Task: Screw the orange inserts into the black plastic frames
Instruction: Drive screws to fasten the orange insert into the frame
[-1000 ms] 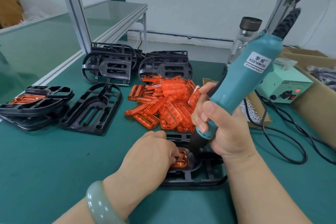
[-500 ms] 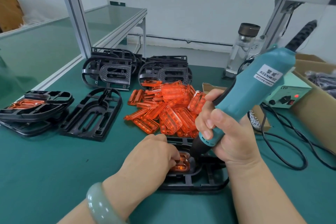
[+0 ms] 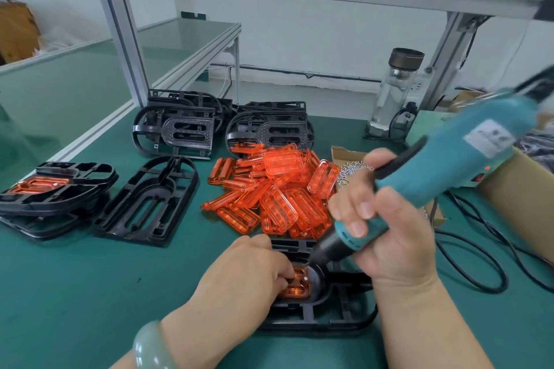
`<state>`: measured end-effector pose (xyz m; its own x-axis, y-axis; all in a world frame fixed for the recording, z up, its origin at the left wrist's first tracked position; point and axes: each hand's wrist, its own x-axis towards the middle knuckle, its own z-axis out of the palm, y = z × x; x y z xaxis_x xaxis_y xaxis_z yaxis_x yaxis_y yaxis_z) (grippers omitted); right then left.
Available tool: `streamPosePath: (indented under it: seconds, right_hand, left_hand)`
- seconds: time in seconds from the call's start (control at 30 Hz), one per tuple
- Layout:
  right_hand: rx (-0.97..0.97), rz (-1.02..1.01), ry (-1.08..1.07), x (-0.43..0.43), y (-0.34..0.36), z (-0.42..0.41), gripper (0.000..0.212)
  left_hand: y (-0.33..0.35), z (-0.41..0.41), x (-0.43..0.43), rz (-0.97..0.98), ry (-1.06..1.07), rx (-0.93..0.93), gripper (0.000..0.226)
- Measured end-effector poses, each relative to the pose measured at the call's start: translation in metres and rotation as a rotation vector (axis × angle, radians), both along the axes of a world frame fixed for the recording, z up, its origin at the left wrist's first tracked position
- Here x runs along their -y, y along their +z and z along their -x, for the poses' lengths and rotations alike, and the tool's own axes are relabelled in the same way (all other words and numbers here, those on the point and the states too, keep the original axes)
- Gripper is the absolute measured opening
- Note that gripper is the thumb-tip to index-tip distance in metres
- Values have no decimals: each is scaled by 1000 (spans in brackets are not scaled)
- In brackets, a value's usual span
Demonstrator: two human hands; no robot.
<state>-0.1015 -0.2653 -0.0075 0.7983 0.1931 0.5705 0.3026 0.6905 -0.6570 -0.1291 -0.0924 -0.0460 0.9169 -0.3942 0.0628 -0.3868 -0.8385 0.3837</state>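
bench mat (image 3: pixel 75 293), green, carries all. spare black frames (image 3: pixel 147 204) lie at left; loose orange inserts (image 3: pixel 278 189) are piled mid-bench. teal screwdriver (image 3: pixel 449 165) is tilted and blurred, bit end down at the work frame (image 3: pixel 329 317) near the front edge. right hand (image 3: pixel 386 237) is wrapped round the driver's grip. left hand (image 3: pixel 248 272), fingers curled, holds 1 seated insert (image 3: pixel 296 287) inside that frame.

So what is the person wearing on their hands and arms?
Not much. There are no gloves, and no sleeves show on either arm. The left hand has a smooth, round, pale green bangle on its wrist. The right hand wears nothing, and its nails look plain. I can't see any rings.
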Motion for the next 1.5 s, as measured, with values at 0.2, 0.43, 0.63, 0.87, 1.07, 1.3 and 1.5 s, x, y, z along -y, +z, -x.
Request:
streamPosePath:
  seconds: [0.2, 0.43, 0.63, 0.87, 1.07, 1.3, 1.5]
  right_hand:
    - [-93, -105, -104, 9, 1, -1, 36]
    - [-395, -302, -233, 7, -13, -9, 9]
    - [-458, -409, -258, 16, -15, -12, 19]
    - [-484, -445, -277, 26, -14, -13, 16]
    - [-463, -448, -306, 32, -12, -14, 15]
    - [-431, -460, -288, 37, -14, -15, 15]
    - [-447, -467, -300, 38, -13, -16, 14]
  left_hand:
    - [1, 0, -2, 12, -21, -16, 25]
    - [10, -3, -6, -54, -83, -63, 26]
    - [36, -22, 7, 12, 1, 24, 20]
    - [46, -90, 76, 85, -66, 183, 33]
    - [41, -129, 119, -209, -214, 186, 35]
    - [34, -135, 134, -536, -300, 152, 20]
    - [37, -137, 138, -393, -162, 150, 16]
